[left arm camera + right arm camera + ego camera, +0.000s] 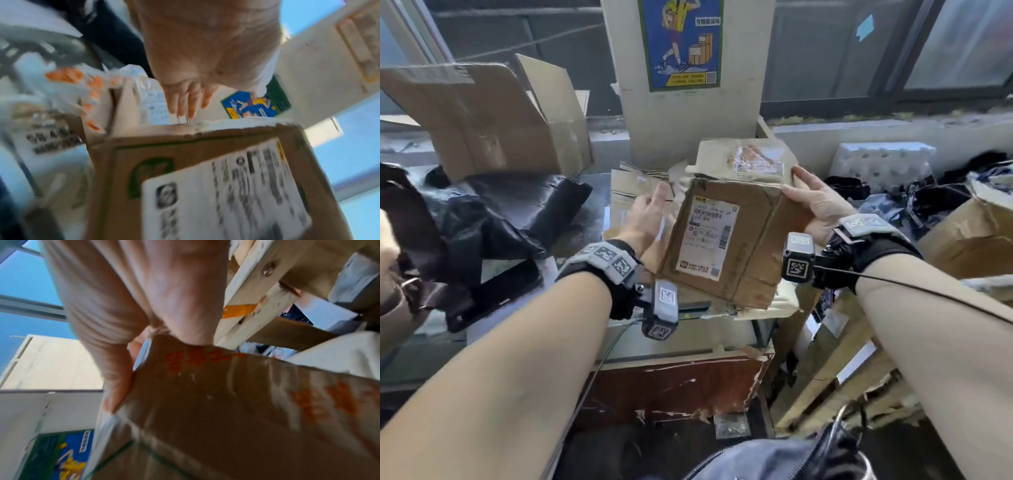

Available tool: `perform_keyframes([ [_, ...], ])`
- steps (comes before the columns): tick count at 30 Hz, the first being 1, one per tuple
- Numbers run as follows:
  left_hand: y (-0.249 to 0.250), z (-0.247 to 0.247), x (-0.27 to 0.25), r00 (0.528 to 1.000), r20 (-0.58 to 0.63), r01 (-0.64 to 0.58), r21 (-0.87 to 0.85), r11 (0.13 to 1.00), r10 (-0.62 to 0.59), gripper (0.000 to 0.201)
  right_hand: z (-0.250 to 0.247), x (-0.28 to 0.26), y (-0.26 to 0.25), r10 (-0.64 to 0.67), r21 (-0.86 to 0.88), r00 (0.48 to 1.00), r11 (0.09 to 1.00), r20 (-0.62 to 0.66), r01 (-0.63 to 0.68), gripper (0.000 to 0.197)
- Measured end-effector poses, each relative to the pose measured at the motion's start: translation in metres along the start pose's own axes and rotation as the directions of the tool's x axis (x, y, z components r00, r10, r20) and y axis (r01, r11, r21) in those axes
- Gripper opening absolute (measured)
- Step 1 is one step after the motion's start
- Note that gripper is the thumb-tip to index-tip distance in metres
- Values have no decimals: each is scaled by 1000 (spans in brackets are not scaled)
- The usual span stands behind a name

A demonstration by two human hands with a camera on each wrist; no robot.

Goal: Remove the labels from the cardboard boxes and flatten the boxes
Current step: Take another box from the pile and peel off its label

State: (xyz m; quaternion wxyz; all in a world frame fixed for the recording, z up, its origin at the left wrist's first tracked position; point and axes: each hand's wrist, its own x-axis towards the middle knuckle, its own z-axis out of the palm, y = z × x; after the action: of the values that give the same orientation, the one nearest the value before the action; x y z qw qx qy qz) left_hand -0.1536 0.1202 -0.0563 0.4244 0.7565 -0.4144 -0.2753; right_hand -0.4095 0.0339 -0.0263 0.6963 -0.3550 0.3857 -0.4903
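At upper left of the head view an open cardboard carton [493,120] sits tilted. Left of centre, the left hand [645,219] hangs open, fingers straight, just beside the box [750,246] held at centre frame. 1 white shipping label [707,236] faces up. The right hand [816,205] grips the box's upper right edge.

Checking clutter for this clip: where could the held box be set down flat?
Bare room is scarce: a grey strip of tabletop lies below the cardboard box, between the black tray and the wooden frame. Behind, flattened cardboard is stacked; black bags crowd the left.
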Motion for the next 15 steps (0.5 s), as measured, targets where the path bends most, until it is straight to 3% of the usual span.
perform_keyframes([
  [1, 2, 3, 0, 991, 93, 104, -134, 985, -92, 80, -4, -1, -1, 8, 8, 1000, 1000, 24, -9, 50],
  [3, 4, 8, -6, 944, 279, 267, -337, 903, -175, 71, -11, -4, -3, 23, -21, 997, 1000, 73, -21, 49],
  [5, 0, 14, -10, 881, 432, 371, -371, 852, -195, 58, -18, -4, -3, 23, -67, 995, 998, 95, -17, 49],
  [7, -6, 14, -13, 823, 545, 398, -354, 846, -158, 54, -25, -2, -3, 14, -63, 995, 998, 96, -8, 50],
  [9, -10, 13, -14, 768, 634, 418, -382, 825, -96, 74, -31, 1, -4, 12, -43, 996, 999, 91, -8, 49],
  [11, -12, 15, -10, 776, 630, 349, -401, 847, -21, 95, -35, 2, -5, 13, -42, 996, 999, 84, -10, 47],
  [13, -9, 17, -8, 831, 552, 190, -388, 902, 63, 84, -39, 5, -5, 13, -36, 998, 999, 64, -11, 45],
  [15, -2, 14, -5, 877, 473, 127, -390, 912, 80, 72, -41, 9, -4, 5, -29, 999, 1000, 41, -4, 47],
])
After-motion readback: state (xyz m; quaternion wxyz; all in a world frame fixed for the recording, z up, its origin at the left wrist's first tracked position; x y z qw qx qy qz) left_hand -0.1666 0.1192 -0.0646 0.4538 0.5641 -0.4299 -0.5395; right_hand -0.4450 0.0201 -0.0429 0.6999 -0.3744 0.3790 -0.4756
